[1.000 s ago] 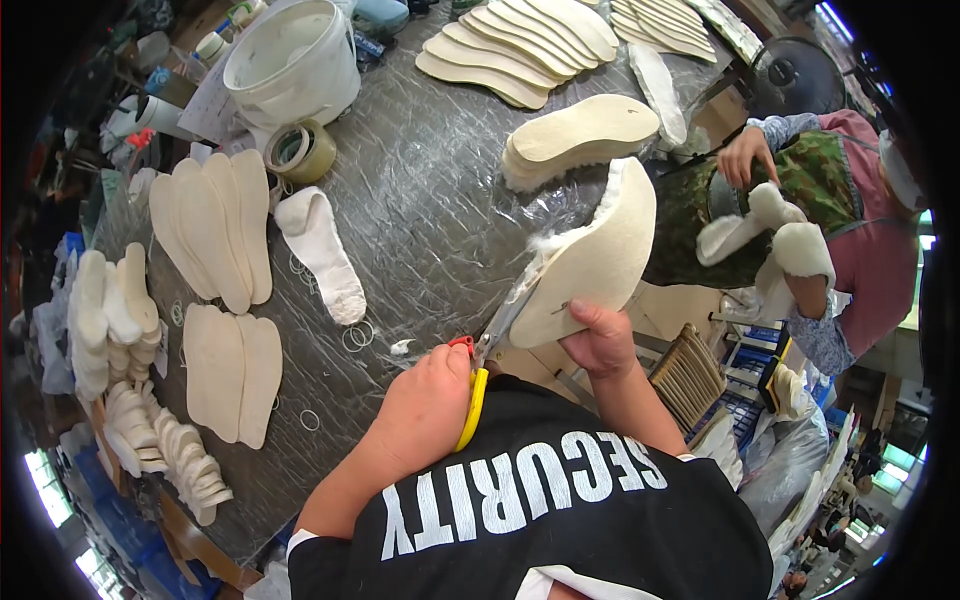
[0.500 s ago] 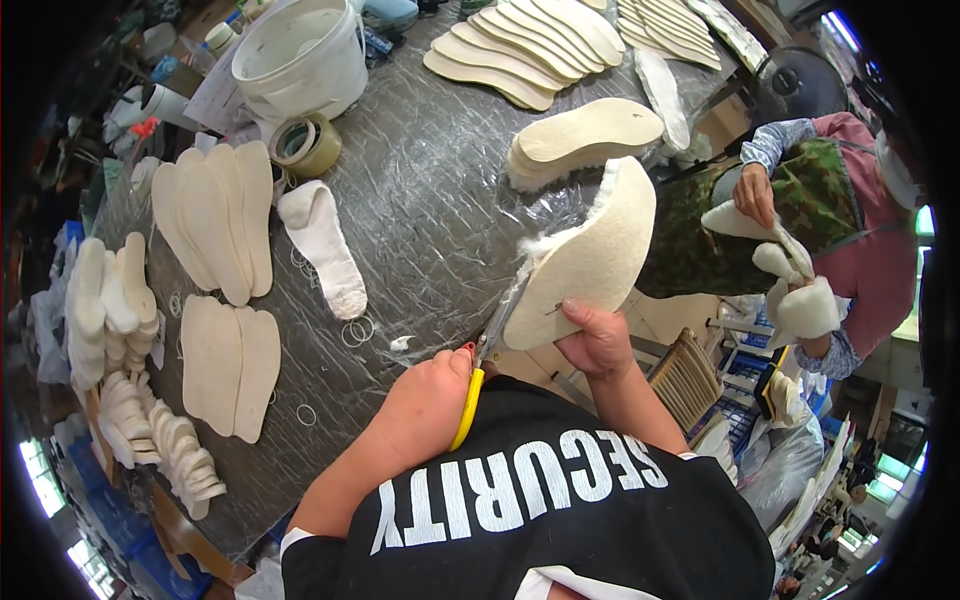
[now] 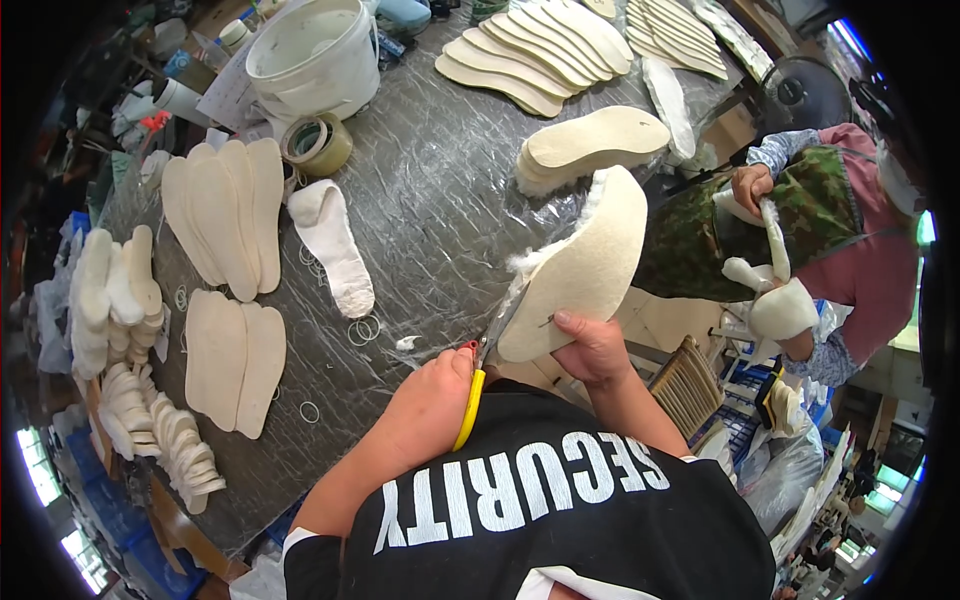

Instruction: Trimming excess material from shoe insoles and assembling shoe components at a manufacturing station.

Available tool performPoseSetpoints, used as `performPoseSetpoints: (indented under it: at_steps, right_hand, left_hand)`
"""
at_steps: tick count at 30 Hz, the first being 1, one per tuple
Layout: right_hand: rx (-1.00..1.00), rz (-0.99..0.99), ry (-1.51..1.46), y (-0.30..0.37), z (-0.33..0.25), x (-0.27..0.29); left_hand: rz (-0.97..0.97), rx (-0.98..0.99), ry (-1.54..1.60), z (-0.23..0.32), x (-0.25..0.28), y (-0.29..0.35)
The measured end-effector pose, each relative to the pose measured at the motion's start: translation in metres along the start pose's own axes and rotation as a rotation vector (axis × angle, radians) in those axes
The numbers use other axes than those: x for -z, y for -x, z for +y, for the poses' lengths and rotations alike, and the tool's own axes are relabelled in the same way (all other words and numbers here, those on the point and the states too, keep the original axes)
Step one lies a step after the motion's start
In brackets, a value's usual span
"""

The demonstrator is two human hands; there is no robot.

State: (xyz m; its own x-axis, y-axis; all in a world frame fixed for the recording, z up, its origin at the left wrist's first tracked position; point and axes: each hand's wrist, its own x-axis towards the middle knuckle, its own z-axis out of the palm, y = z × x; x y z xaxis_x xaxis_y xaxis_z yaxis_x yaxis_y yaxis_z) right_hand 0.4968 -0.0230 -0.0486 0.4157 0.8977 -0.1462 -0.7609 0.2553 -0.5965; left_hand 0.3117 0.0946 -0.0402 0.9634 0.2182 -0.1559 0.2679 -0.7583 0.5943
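Observation:
My left hand [image 3: 432, 402] is closed round the yellow-and-red handles of a pair of scissors [image 3: 469, 408]. The blades point up and away, along the fluffy left edge of a cream insole [image 3: 585, 265]. Between thumb and fingers, my right hand [image 3: 595, 350] grips the near right part of that insole and keeps it tilted above the table edge. White fleece lining sticks out along its left border. How far the blades are spread is hard to see. Just beyond lies a small stack of fleece-lined insoles [image 3: 598, 140].
On the plastic-covered table [image 3: 420, 230] are fanned insoles [image 3: 540, 55], more insoles [image 3: 225, 215] at left, a white fleecy insole [image 3: 335, 250], a tape roll [image 3: 318, 146], a white bucket [image 3: 315, 65] and rubber bands. A co-worker [image 3: 840, 220] handles fleece pieces at right.
The insole in my right hand has come slightly nearer and tilted a little against the scissors. My left hand barely moves. The co-worker's hands have shifted on the fleece pieces.

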Motion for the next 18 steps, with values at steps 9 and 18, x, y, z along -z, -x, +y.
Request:
performPoseSetpoints:
  at_steps: [9, 18]
  right_hand:
    - [-0.024, 0.031, 0.031, -0.002, -0.003, -0.001]
    - [-0.022, -0.026, 0.032, 0.002, -0.003, 0.004]
  left_hand:
    - [-0.016, -0.008, 0.058, 0.008, 0.01, 0.001]
    - [-0.01, -0.016, 0.03, 0.005, 0.003, 0.0]
